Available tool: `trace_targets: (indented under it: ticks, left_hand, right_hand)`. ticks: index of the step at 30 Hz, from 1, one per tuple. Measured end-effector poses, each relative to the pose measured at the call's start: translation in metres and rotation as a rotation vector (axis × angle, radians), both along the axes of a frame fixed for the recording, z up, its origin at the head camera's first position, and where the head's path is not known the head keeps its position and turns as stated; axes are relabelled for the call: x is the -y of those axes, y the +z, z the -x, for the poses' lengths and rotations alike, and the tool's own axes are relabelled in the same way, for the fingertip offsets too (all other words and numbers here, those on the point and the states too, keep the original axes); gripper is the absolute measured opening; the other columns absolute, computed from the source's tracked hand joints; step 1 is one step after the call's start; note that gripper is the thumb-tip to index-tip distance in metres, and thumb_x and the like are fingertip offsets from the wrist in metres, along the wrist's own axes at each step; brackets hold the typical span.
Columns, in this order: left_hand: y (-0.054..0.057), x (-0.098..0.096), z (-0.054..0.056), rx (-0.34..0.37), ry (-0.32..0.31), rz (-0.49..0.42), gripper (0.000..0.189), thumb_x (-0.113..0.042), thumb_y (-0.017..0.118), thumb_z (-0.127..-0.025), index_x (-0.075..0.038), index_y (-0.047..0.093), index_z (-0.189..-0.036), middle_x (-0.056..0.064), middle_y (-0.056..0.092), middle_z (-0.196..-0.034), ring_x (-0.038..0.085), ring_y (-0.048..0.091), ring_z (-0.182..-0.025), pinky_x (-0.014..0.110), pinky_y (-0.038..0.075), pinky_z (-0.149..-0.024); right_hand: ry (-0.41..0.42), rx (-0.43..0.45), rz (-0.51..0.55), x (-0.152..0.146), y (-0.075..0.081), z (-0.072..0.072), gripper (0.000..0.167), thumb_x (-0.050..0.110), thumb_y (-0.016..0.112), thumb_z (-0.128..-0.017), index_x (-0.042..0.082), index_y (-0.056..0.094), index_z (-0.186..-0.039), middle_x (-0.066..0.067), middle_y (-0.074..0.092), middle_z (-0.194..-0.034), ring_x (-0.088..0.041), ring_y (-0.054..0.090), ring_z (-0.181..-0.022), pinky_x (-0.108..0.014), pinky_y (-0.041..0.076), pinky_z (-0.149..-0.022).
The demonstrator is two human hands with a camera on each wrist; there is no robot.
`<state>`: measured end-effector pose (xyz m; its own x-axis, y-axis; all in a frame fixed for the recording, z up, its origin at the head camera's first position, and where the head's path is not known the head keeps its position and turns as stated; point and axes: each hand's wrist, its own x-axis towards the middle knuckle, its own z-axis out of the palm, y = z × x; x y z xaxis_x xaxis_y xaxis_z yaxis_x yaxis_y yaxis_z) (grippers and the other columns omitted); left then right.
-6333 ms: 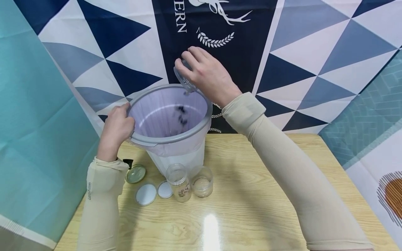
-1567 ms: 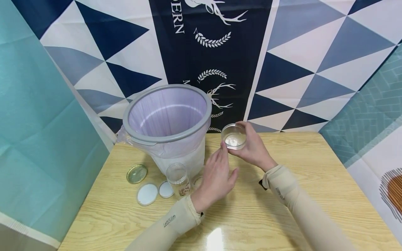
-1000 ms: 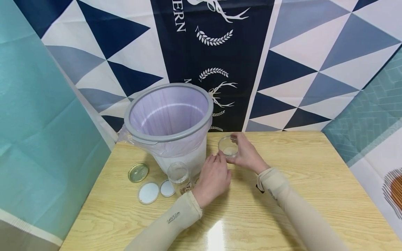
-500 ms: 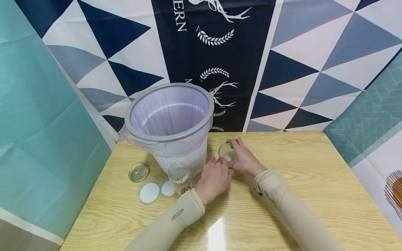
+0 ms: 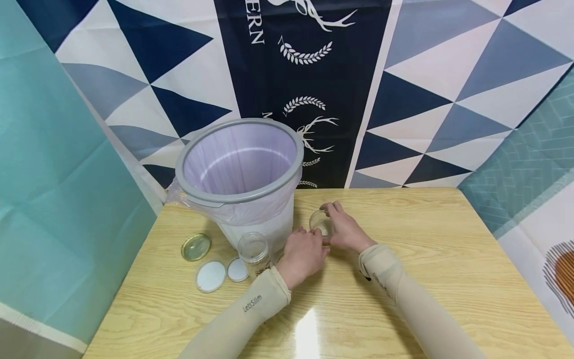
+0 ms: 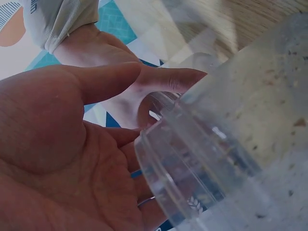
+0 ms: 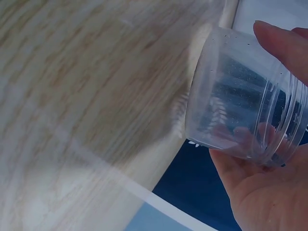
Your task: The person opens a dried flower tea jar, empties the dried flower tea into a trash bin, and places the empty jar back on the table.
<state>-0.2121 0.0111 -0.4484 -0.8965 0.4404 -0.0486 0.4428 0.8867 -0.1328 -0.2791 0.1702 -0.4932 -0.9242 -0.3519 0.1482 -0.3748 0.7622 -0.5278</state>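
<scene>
My right hand (image 5: pixel 347 232) grips a clear plastic jar (image 7: pixel 236 101) low over the table, just right of the bin. In the right wrist view, that jar lies tilted between thumb and fingers, with tiny specks on its wall. My left hand (image 5: pixel 302 254) is close beside it, fingers reaching towards its near side; the contact is hard to make out. In the left wrist view, the left thumb (image 6: pixel 113 82) and fingers are spread apart, the fingertips hidden behind another threaded clear jar (image 6: pixel 192 159) with brown specks. A taller clear jar (image 5: pixel 254 249) stands left of the left hand.
A grey-rimmed bin (image 5: pixel 188 192) with a purple liner stands behind the hands. Left of the jars lie two white discs, a larger lid (image 5: pixel 211 276) and a smaller one (image 5: pixel 237 269), and a gold-rimmed lid (image 5: pixel 196 247). Patterned cloth (image 5: pixel 412 99) hangs behind the wooden table (image 5: pixel 403 289).
Earlier, my right hand tipped dark pieces from a clear container into the bin while my left held its rim. Since then both hands came together at the right, and the jar was lowered.
</scene>
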Motion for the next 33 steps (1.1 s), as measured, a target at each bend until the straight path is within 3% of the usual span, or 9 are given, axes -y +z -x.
trace_targets:
  ticks: [6,17,27,33]
  left_hand:
    - [-0.0009,-0.0017,-0.0006,0.014,0.003,0.043,0.053,-0.057,0.052,-0.103,-0.011,0.063,-0.126,0.004,0.076,-0.111,0.021,0.069,-0.110,0.031,0.052,-0.096]
    - [-0.0060,-0.0013,0.0013,-0.035,-0.033,0.055,0.062,-0.056,0.050,-0.104,-0.006,0.058,-0.140,0.008,0.072,-0.130,0.023,0.062,-0.128,0.035,0.042,-0.116]
    - [-0.0065,-0.0018,0.0003,-0.060,-0.033,0.029,0.059,-0.055,0.052,-0.103,-0.006,0.061,-0.136,0.007,0.074,-0.125,0.024,0.065,-0.121,0.036,0.046,-0.111]
    - [-0.0086,-0.0005,-0.0043,-0.144,-0.031,-0.015,0.053,-0.055,0.057,-0.101,-0.009,0.065,-0.126,0.004,0.076,-0.107,0.021,0.071,-0.101,0.033,0.055,-0.093]
  right_hand:
    - [0.004,0.007,-0.004,0.0002,-0.0041,-0.0005,0.088,0.017,0.095,-0.068,0.001,0.047,-0.139,-0.022,0.051,-0.135,-0.043,0.062,-0.120,-0.058,0.054,-0.100]
    - [-0.006,0.034,-0.025,-0.0018,-0.0089,0.0024,0.086,0.021,0.094,-0.070,0.003,0.047,-0.140,-0.021,0.055,-0.131,-0.039,0.063,-0.117,-0.056,0.054,-0.099]
    - [-0.001,0.044,-0.017,-0.0029,-0.0097,0.0026,0.085,0.021,0.093,-0.072,0.004,0.045,-0.141,-0.022,0.054,-0.132,-0.039,0.062,-0.118,-0.056,0.053,-0.100]
    - [0.000,0.043,-0.027,-0.0038,-0.0097,0.0018,0.095,0.021,0.095,-0.070,0.002,0.043,-0.147,-0.024,0.053,-0.133,-0.042,0.062,-0.117,-0.058,0.053,-0.101]
